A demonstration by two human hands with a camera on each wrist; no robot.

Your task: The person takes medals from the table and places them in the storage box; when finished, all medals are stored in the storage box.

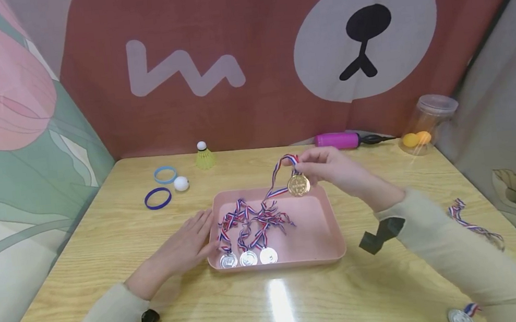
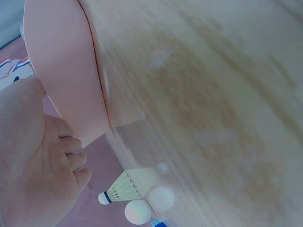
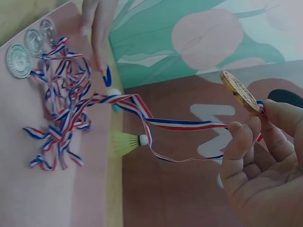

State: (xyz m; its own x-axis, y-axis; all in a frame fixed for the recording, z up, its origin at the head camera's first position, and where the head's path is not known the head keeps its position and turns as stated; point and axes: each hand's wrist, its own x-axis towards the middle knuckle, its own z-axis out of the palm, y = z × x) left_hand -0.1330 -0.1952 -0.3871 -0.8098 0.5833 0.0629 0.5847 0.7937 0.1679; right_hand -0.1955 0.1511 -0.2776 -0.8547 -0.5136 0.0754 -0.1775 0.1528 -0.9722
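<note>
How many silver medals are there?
4. Three lie in a row at the pink tray's near edge: silver medals. A fourth lies on the table near the right sleeve. Others may be hidden.

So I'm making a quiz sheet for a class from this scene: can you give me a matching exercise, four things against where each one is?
Things:
1. gold medal
2. silver medals
3. shuttlecock
4. orange balls

Places:
A. in the clear jar
B. in a row at the near edge of the pink tray
C. standing on the table near the back wall
D. held up by the right hand

Pairs: 1-D, 2-B, 3-C, 4-A
</note>
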